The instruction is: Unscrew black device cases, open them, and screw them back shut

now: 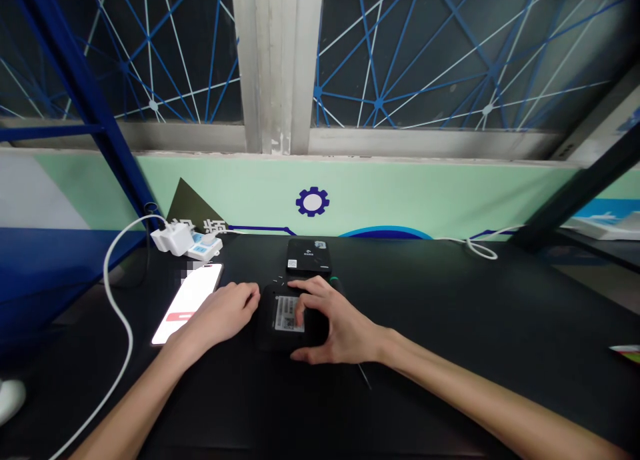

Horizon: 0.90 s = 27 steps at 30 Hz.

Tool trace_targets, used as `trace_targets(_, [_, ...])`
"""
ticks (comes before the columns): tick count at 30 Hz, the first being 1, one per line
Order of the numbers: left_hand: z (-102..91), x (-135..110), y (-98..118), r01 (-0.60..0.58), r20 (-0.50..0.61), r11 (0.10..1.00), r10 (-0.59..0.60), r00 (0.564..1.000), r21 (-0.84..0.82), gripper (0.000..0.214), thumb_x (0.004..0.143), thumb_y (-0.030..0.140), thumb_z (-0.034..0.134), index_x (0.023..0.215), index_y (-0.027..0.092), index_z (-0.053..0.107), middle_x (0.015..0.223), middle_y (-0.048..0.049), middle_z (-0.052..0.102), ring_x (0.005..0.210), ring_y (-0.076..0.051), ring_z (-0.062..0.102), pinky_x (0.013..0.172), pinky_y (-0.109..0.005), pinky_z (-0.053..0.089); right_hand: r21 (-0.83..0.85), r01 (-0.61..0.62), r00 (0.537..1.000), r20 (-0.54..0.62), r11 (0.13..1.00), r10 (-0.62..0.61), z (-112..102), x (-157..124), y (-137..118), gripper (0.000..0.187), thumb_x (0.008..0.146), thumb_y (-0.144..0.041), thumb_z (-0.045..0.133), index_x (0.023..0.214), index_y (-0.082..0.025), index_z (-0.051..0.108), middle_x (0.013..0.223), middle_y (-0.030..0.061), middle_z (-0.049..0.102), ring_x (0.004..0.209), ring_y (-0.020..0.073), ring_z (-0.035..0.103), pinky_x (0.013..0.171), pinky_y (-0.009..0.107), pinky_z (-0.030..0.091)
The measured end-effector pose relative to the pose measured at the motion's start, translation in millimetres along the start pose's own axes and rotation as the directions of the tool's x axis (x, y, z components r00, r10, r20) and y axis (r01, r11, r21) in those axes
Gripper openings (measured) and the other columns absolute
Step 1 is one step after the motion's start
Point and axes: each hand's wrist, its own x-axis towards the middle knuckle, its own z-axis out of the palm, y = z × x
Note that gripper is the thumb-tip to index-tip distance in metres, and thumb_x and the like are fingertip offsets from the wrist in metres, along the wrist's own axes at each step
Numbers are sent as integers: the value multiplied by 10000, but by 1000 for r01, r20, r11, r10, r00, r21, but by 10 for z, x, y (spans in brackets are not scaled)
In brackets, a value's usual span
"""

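R hand (335, 320) spread over a small black box (267, 333), sitting mid-width on the tabletop (450, 313), nearer the far edge. Its fingers (300, 287) are apart across the box's far side, thumb (303, 357) at the near side, so box is clamped btw them. Barcode label (289, 313) shows under the fingers. L hand (215, 313) lies just left of the box, fingers (247, 297) together, loosely curled, holding nothing; can't tell if tips touch box. Phone (183, 313) w/ lit screen under L hand's heel, top partly blurred. 2nd black device (307, 257) by far edge. Dark handle w/ green ring (334, 281) behind R hand, thin shaft (365, 375) past it, mostly hidden; maybe a screwdriver. Tiny specks (277, 281) by box, too small to tell. White charger (171, 239) in power strip (205, 247) near far L corner, white cable (113, 300) down L side.
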Motion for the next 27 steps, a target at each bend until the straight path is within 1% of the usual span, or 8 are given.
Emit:
trace_targets(5, [58,18,-38,-5,-13,1000,5,1000,4,311,978,361,308,906,253,591,934,-71,701,906,-290,650,724,-344,426,-53,13,1000,-17,999,-14,18,2,8,386,672,-425,863,895,-219,623,1439,140,514,1331,307,444,1053,478,437])
trace_targets(12, [101,36,-82,-27,-21,999,26,999,-27,321,980,380,313,880,248,588,906,-72,695,889,-289,660,707,-341,427,-49,23,999,-35,999,-24,65,-8,32,416,671,-449,862,897,-221,596,1414,130,532,1284,299,484,1048,460,449])
trace_targets(15, [97,33,-81,-26,-12,999,26,1000,-34,324,983,382,310,860,244,576,901,-68,691,881,-281,655,714,-343,424,-73,16,1000,-14,997,-17,68,-16,19,406,702,-471,837,904,-215,595,1432,143,522,1305,305,474,1051,457,452])
trace_targets(19, [55,12,-41,-17,-7,1000,16,1000,-8,317,989,372,299,877,247,568,905,-64,683,900,-282,641,724,-346,415,-127,1,1000,22,992,2,56,-28,-18,417,752,-504,785,967,-201,597,1468,174,500,1351,336,445,1081,498,427])
trace_targets(21, [23,0,-6,5,-25,1000,-5,1000,4,316,993,375,295,872,248,558,896,-63,679,893,-283,638,707,-339,409,-147,-9,999,32,989,14,51,-34,-38,429,760,-508,776,991,-195,597,1479,183,490,1358,347,444,1097,514,412])
trace_targets(24, [1,-7,59,16,-94,1000,-14,995,20,310,1008,365,283,845,247,518,841,-48,668,847,-269,644,666,-319,389,-168,-3,1000,28,986,8,44,-42,-61,441,760,-517,769,1011,-195,602,1488,175,481,1342,346,462,1094,507,419])
trace_targets(27, [40,0,131,58,-189,997,-48,981,52,247,1019,334,280,927,253,495,819,-40,665,805,-266,659,608,-301,352,-196,23,1000,4,980,-22,28,-45,-70,440,747,-487,775,1034,-199,607,1438,154,526,1263,326,518,1066,488,446])
